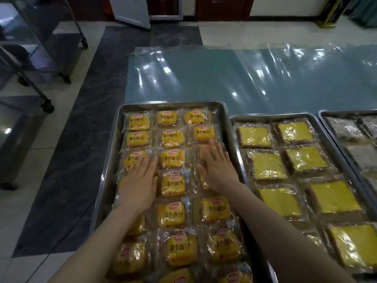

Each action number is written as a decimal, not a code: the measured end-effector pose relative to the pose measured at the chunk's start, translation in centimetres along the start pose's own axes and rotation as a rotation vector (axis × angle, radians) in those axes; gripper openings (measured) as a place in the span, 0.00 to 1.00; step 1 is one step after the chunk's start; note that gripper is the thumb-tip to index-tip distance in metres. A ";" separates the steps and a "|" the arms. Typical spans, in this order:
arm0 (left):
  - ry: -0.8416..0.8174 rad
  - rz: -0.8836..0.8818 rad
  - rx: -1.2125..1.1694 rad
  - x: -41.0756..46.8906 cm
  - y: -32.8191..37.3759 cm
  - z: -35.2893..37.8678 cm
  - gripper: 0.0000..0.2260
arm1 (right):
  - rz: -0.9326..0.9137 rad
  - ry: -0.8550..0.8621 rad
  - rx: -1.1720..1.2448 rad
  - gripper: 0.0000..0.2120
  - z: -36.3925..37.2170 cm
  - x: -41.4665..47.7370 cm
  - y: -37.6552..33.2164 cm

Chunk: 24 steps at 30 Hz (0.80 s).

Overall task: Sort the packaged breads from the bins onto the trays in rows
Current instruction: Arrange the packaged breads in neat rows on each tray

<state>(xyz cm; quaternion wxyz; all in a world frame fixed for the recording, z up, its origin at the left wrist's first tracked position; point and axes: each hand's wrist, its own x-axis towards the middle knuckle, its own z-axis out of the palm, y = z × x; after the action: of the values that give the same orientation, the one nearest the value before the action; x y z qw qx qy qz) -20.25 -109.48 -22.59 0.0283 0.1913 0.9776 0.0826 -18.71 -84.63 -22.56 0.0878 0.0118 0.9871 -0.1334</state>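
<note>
A steel tray [114, 144] on the floor holds three rows of small yellow packaged breads [173, 185] in clear wrappers with red logos. My left hand [140, 181] lies flat, palm down, on the packs of the left row around mid-tray. My right hand [217, 166] lies flat on the packs of the right row, fingers together and pointing away from me. Neither hand grips a pack. The packs under both palms are mostly hidden.
A second tray [271, 116] to the right carries flat yellow-topped square breads [267, 166] in two rows. A third tray [326, 115] with pale packs is at the far right. A clear plastic sheet [224, 76] covers the floor beyond. A wheeled metal rack [47, 107] stands at left.
</note>
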 end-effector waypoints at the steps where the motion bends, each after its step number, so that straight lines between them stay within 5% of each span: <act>1: 0.016 -0.024 0.009 0.6 -0.7 -0.1 0.26 | -0.012 0.000 -0.003 0.31 0.0 0.4 0.1; 14: -0.165 -0.137 -0.031 3.0 -3.9 1.7 0.30 | -0.084 -0.064 -0.101 0.33 1.1 0.9 0.3; 24: -0.060 -0.162 -0.079 3.2 -3.5 0.1 0.25 | -0.034 0.050 -0.090 0.32 -0.2 5.1 -0.3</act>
<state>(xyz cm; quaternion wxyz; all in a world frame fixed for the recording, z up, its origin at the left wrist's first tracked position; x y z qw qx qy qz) -24.44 -111.42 -23.40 0.0716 0.1129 0.9846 0.1127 -23.81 -84.91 -23.24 0.0610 -0.0057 0.9941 -0.0900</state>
